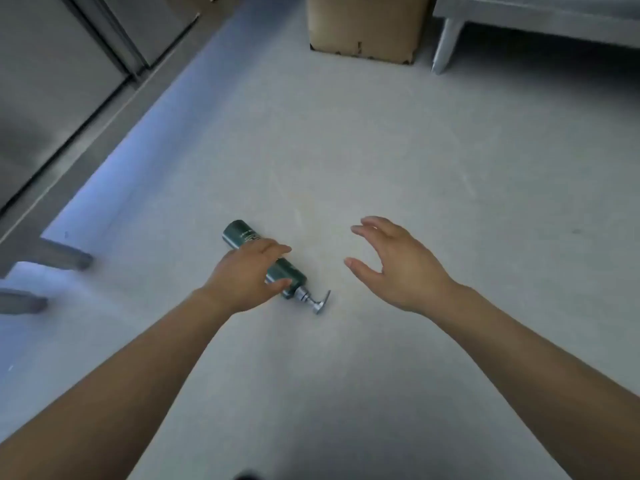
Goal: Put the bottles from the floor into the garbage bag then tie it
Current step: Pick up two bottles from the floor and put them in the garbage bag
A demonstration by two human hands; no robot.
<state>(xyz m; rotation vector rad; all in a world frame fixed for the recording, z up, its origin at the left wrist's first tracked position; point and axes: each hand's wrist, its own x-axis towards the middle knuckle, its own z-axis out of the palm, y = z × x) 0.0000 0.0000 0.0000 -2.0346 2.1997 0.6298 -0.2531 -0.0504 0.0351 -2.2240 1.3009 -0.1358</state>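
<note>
Left hand over bottle, pump near.

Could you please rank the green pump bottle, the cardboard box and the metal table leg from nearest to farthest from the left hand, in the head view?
1. Green pump bottle, under the left hand.
2. Cardboard box, far ahead.
3. Metal table leg, right of the box.

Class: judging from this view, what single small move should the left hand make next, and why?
Probably close the left hand around the green pump bottle and lift: the hand sits open over the bottle lying on the floor, while the right hand is open and apart.
</note>
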